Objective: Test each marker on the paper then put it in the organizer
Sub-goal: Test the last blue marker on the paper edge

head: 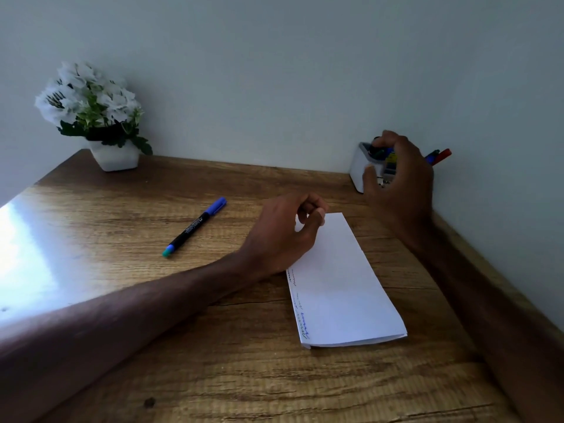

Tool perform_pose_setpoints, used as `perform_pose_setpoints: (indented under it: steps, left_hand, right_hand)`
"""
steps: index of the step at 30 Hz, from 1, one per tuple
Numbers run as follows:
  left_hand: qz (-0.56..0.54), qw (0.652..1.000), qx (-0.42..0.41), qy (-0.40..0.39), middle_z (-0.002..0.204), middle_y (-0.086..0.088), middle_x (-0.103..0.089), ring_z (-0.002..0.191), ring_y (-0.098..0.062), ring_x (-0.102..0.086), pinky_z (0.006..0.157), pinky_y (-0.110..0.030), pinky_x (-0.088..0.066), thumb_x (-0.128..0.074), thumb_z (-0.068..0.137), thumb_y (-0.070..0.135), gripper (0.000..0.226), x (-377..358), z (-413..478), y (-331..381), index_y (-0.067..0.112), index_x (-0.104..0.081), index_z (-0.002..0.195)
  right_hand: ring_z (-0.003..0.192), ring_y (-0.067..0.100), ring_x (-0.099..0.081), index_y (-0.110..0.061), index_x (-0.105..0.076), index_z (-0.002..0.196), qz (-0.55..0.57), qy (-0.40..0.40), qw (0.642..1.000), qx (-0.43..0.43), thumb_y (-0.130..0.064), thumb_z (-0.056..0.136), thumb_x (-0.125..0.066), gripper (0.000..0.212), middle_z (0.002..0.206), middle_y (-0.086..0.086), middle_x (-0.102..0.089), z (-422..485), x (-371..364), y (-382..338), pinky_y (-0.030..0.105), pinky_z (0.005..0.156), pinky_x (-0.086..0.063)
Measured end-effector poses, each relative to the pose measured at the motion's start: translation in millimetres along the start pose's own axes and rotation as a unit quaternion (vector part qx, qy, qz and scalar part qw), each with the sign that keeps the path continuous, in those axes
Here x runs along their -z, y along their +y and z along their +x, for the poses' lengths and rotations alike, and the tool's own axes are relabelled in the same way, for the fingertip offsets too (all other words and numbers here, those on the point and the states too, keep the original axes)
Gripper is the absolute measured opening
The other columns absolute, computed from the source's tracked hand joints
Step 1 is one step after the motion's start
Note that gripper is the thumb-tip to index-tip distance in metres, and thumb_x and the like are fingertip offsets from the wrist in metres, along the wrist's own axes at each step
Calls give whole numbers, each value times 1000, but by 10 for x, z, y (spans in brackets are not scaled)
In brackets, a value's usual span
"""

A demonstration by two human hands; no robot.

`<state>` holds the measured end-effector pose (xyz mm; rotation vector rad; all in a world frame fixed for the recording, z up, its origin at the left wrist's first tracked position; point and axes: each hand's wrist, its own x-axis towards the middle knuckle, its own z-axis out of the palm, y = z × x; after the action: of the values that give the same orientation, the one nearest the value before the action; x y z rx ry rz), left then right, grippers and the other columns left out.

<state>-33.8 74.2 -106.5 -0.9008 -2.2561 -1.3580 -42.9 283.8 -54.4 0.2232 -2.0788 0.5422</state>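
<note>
At ten o'clock from paper (341, 276), marker (195, 227) looks light, stiff, may roll; pinch middle. Left hand (283, 236) loose, empty, on paper. Right hand (399, 178) over organizer (357, 167), cannot tell grip

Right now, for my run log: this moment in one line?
left hand: resting on paper | right hand: at organizer, grip unclear | blue marker: lying on table

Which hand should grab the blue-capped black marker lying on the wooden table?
Left. The left hand holds nothing and rests on the white folded paper, nearer the blue-capped black marker; the right hand is across at the white organizer.
</note>
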Motion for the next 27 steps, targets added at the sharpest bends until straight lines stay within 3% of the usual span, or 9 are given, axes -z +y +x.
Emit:
perform_pose_setpoints:
  steps: [4, 7, 10, 13, 19, 21, 24, 25, 27]
  left_hand:
    - [43, 999, -3, 23, 86, 14, -72, 79, -5, -64, 65, -9, -39, -62, 97, 19, 9, 19, -34, 33, 21, -69, 102]
    - [114, 993, -18, 26, 93, 14, -68, 81, 1, -58, 73, -19, -47, -63, 93, 17, 11, 98, -88, 64, 21, -67, 102]
    - [283, 958, -48, 8, 106, 1, -69, 106, -18, -59, 89, -36, -49, -66, 87, 19, 19, 274, -188, 61, 18, -66, 106]
    - [421, 906, -38, -21, 114, -8, -67, 115, -29, -54, 91, -42, -44, -69, 81, 25, 28, 474, -291, 71, 14, -68, 107]
    - [517, 851, 88, -4, 119, -19, -59, 111, -35, -53, 89, -47, -45, -67, 82, 25, 40, 784, -264, -42, 6, -59, 116]
    - [496, 858, 132, -26, 117, -19, -61, 104, -33, -58, 83, -44, -50, -65, 89, 27, 40, 844, -259, -129, 5, -54, 121]
    - [398, 906, 138, -45, 96, -8, -64, 72, -18, -59, 53, -27, -45, -61, 97, 16, 22, 921, -256, -205, 5, -55, 115]
    - [369, 917, 142, -52, 92, -6, -64, 70, -17, -59, 51, -29, -47, -60, 97, 13, 18, 944, -240, -202, 5, -57, 113]
    - [307, 935, 167, -62, 97, -6, -69, 83, -23, -67, 67, -42, -59, -64, 95, 17, 20, 970, -193, -191, 6, -61, 112]
  right_hand:
    - [118, 11, -59, -6, -68, 108, 19, -58, 998, 23, -5, 90, -66, 18, 122, 10, -69, -217, -27, -317, 19, 100, -46]
    - [94, 15, -68, -8, -72, 94, 45, -96, 993, 50, -5, 87, -65, 10, 99, 5, -75, -366, -19, -572, 35, 84, -57]
    - [70, 8, -64, -14, -72, 90, 67, -131, 988, 50, -8, 87, -65, 10, 82, -3, -73, -518, -22, -824, 34, 64, -58]
    - [62, 9, -63, -17, -72, 89, 75, -165, 982, 56, -14, 87, -64, 10, 75, -4, -72, -650, -33, -1025, 34, 55, -55]
    - [64, 4, -64, -20, -72, 86, 107, -231, 965, 61, -12, 84, -65, 11, 71, -12, -69, -747, -71, -1120, 30, 62, -54]
    - [62, 5, -66, -18, -74, 86, 127, -224, 965, 52, -8, 85, -66, 12, 72, -12, -70, -731, -67, -1095, 20, 60, -53]
    - [61, 6, -66, -17, -75, 87, 136, -197, 970, 37, -6, 85, -68, 13, 73, -12, -70, -674, -52, -1044, 9, 58, -47]
    - [60, 4, -66, -17, -76, 88, 131, -195, 971, 32, -6, 85, -69, 13, 74, -12, -70, -660, -51, -1019, 8, 58, -46]
    - [61, 2, -66, -16, -76, 89, 126, -201, 971, 21, -6, 85, -70, 13, 75, -11, -70, -639, -58, -965, 7, 57, -45]
